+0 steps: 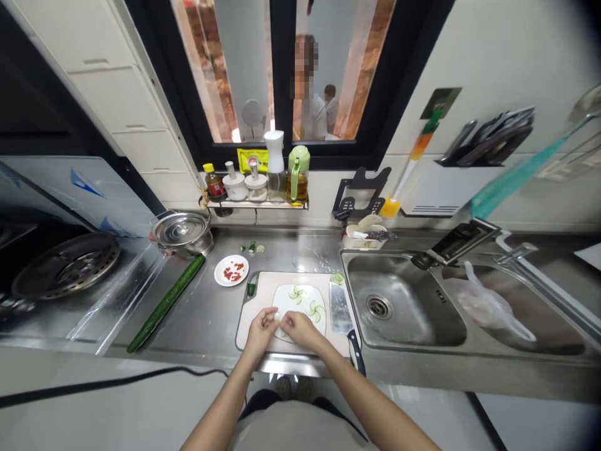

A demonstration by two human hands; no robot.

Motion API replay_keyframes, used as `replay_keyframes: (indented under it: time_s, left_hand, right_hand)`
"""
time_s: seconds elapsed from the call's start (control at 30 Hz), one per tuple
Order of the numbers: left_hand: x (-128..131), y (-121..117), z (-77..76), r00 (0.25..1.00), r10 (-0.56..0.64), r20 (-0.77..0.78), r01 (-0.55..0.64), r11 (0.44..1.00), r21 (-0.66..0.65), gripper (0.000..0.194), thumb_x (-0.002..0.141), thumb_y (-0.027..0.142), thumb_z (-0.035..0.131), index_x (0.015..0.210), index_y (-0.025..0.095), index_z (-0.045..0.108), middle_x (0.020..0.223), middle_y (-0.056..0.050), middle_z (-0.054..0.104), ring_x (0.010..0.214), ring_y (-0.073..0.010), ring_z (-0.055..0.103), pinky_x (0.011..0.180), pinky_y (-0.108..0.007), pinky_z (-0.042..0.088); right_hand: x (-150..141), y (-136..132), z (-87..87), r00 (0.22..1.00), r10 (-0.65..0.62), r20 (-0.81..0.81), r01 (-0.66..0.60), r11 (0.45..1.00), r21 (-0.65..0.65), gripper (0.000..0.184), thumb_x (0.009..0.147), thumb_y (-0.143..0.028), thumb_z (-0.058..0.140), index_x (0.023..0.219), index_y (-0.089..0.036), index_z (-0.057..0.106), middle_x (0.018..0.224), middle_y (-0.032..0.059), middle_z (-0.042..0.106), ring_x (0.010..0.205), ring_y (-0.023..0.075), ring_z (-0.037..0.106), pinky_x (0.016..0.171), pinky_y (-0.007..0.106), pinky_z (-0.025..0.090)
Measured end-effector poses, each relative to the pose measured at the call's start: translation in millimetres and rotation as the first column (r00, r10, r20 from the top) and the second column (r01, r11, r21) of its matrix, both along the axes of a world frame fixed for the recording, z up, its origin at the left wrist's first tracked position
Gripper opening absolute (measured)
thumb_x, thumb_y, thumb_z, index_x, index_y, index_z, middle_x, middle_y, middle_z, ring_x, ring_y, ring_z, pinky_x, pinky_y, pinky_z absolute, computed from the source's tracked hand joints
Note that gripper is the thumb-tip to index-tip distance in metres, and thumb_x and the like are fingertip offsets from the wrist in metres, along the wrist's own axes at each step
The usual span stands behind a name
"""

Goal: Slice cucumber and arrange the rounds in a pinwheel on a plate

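Note:
My left hand (263, 328) and my right hand (299, 329) meet over the near-left part of a white square plate (305, 323). Their fingertips are pinched around a small pale cucumber slice (278, 316), largely covered by the fingers. On the plate lie two pinwheels of thin cucumber slices, one at the back (297, 293) and one at the right (316, 310). Beneath the plate is a pale cutting board (253, 313). A cleaver (340, 307) rests on its right side, its black handle toward me. A green cucumber chunk (251, 289) sits at the board's upper left.
A long cucumber (166, 302) lies on the steel counter at left. Near it are a small plate (231, 270) with red bits, cucumber scraps (252, 247) and a lidded pot (183, 233). The sink (399, 307) is at right. A condiment rack (258, 203) hangs behind.

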State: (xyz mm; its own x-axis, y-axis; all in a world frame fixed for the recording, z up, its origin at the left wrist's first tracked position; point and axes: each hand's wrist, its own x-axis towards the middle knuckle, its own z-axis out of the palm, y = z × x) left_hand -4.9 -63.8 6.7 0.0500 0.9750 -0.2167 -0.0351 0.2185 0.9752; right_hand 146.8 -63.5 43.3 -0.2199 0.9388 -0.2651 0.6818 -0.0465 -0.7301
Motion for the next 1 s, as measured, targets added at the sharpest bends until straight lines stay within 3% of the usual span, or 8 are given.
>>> replay_keyframes:
  time_s: [0.17, 0.4, 0.57, 0.73, 0.9, 1.0]
  left_hand:
    - [-8.2, 21.4, -14.1, 0.998, -0.040, -0.055, 0.038, 0.999, -0.029, 0.033, 0.062, 0.024, 0.068, 0.093, 0.014, 0.064, 0.064, 0.004, 0.051, 0.058, -0.0071, 0.048, 0.057, -0.019, 0.038]
    - [-12.3, 42.2, -26.5, 0.944, -0.116, -0.308, 0.113, 0.993, -0.029, 0.031, 0.070, 0.015, 0.060, 0.101, 0.015, 0.063, 0.064, 0.004, 0.057, 0.059, -0.0083, 0.052, 0.061, -0.020, 0.042]
    - [-8.1, 53.5, -24.2, 0.847, -0.126, -0.516, 0.165, 0.986, 0.030, 0.033, 0.072, 0.014, 0.061, 0.105, 0.018, 0.065, 0.073, 0.001, 0.064, 0.068, -0.0108, 0.057, 0.071, -0.023, 0.045]
    - [-5.5, 61.4, -19.1, 0.704, -0.151, -0.694, 0.254, 0.966, 0.048, 0.034, 0.078, 0.013, 0.055, 0.109, 0.022, 0.064, 0.084, -0.001, 0.068, 0.083, -0.0153, 0.060, 0.082, -0.029, 0.043]
    - [-5.3, 64.6, -15.8, 0.565, -0.147, -0.812, 0.361, 0.929, 0.083, 0.033, 0.080, 0.013, 0.054, 0.110, 0.022, 0.065, 0.095, -0.005, 0.067, 0.097, -0.0206, 0.056, 0.091, -0.034, 0.039]
    - [-7.1, 62.5, -13.0, 0.522, -0.117, -0.845, 0.381, 0.918, 0.108, 0.029, 0.083, 0.017, 0.053, 0.109, 0.022, 0.067, 0.101, -0.007, 0.064, 0.100, -0.0221, 0.053, 0.092, -0.035, 0.037]
  right_hand:
    - [-7.4, 22.7, -9.8, 0.994, 0.055, 0.091, -0.051, 0.997, -0.050, 0.014, 0.083, -0.023, 0.055, 0.084, -0.015, 0.066, 0.080, 0.0040, 0.070, 0.072, 0.0127, 0.059, 0.063, 0.020, 0.036]
    - [-10.7, 38.8, -21.1, 0.983, 0.069, 0.170, -0.051, 0.993, -0.109, 0.013, 0.085, -0.020, 0.055, 0.089, -0.016, 0.067, 0.088, 0.0043, 0.071, 0.078, 0.0127, 0.061, 0.065, 0.019, 0.038]
    - [-9.4, 48.0, -25.4, 0.977, 0.068, 0.202, -0.043, 0.992, -0.123, 0.017, 0.087, -0.018, 0.051, 0.092, -0.014, 0.067, 0.093, 0.0064, 0.070, 0.082, 0.0133, 0.061, 0.068, 0.020, 0.038]
    - [-13.2, 53.8, -28.0, 0.964, 0.058, 0.260, -0.024, 0.991, -0.132, 0.019, 0.088, -0.020, 0.049, 0.095, -0.013, 0.065, 0.097, 0.0081, 0.069, 0.086, 0.0145, 0.060, 0.067, 0.021, 0.037]
    - [-19.5, 52.5, -28.2, 0.940, 0.035, 0.341, 0.008, 0.992, -0.123, 0.021, 0.091, -0.026, 0.047, 0.104, -0.015, 0.061, 0.101, 0.0106, 0.067, 0.091, 0.0193, 0.060, 0.067, 0.025, 0.037]
    - [-17.9, 47.1, -27.3, 0.923, 0.042, 0.381, -0.005, 0.995, -0.099, 0.022, 0.093, -0.030, 0.045, 0.109, -0.019, 0.057, 0.101, 0.0090, 0.067, 0.092, 0.0197, 0.060, 0.069, 0.026, 0.037]
